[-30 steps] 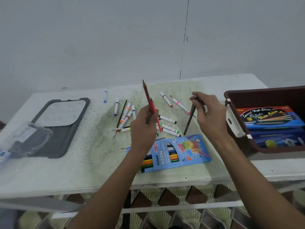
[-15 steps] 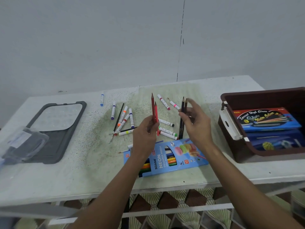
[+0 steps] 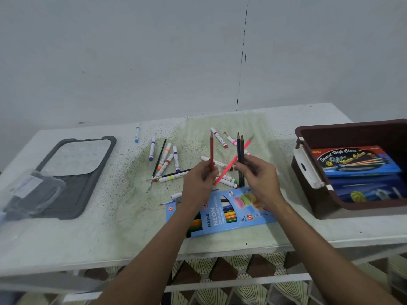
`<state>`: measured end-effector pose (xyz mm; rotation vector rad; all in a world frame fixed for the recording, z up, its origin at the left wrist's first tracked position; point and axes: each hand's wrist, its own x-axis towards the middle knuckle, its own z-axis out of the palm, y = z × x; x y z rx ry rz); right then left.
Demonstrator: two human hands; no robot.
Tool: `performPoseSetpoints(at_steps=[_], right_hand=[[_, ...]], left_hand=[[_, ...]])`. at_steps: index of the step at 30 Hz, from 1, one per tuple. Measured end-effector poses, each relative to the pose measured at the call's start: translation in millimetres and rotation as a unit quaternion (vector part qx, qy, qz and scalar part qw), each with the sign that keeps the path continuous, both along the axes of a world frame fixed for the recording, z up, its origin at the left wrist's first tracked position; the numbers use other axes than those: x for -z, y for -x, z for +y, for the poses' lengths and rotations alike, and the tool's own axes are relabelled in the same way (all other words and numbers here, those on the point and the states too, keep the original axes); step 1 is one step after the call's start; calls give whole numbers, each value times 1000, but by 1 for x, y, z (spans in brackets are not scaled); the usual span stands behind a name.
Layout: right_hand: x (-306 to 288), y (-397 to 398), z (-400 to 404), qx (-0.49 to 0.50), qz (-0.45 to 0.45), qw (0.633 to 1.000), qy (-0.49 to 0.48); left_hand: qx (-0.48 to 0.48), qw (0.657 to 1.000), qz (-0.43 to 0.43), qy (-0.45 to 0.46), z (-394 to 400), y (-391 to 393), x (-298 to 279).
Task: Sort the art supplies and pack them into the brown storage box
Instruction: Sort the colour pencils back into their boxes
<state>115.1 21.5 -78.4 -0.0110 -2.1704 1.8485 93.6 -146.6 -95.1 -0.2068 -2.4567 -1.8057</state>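
1. Upright, a red pencil (image 3: 211,148) was pinched by the left hand (image 3: 199,183) fingers.
2. Two dark pencils (image 3: 240,155) were pinched by the right hand (image 3: 258,179) over the worktop (image 3: 110,216).
3. Rightward, the brown storage box (image 3: 352,130) was seen holding packs.

White table (image 3: 66,238) against grey wall (image 3: 132,51)

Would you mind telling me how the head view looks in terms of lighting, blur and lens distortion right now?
Head view: soft, even light, with only faint shadows under the hands; wide-angle bending curves the table edge; the pink pencil between the hands is slightly smeared, while the red pencil in the left hand looks fairly sharp; the clear plastic piece at far left is blurred.
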Motion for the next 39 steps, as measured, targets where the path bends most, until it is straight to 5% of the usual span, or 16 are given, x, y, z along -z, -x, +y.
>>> performPoseSetpoints(at_steps=[6,14,19,31,34,39], right_hand=[[0,18,-8,1,-29,999,-22],[-4,8,4,97,-6,990,102],[-11,-7,18,105,-10,985,134],[-8,-28,35,107,6,993,50],[-8,-30,34,102,7,994,45],[-15,-30,32,82,14,996,9]], left_hand=[[69,985,45,151,22,13,-16],[19,983,31,178,29,24,-20],[81,967,6,241,48,37,-28],[205,893,-20,400,99,59,-30],[192,898,-29,394,100,61,-29],[119,960,-41,249,71,54,-49]])
